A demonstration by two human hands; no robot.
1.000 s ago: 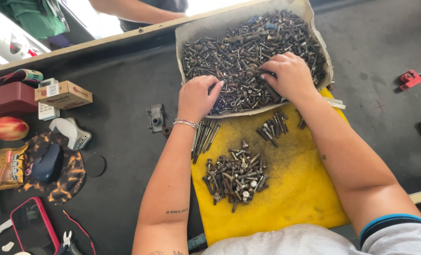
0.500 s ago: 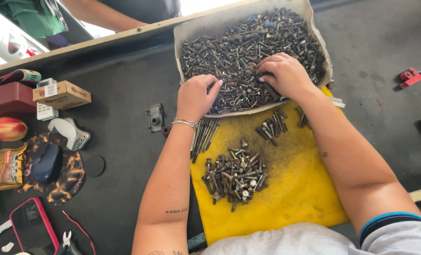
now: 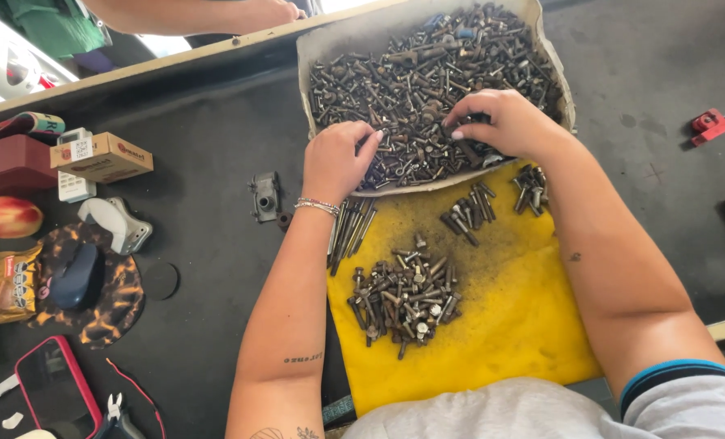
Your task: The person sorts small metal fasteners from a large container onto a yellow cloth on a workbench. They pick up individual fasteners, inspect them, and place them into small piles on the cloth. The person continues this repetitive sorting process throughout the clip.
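Sorting step here: the bolts [image 3: 427, 81] in the tray [image 3: 553, 77] are being picked through, left hand [image 3: 335, 162] and right hand [image 3: 505, 123] curled, probably each pinching one, matching pile needed next.

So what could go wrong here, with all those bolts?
Both hands, left and right, dig in the tray of loose bolts, so a sharp thread might nick a finger. The small piles lie close together on the yellow cloth and could mix if an arm brushes them. A stray bolt might roll off onto the dark table.
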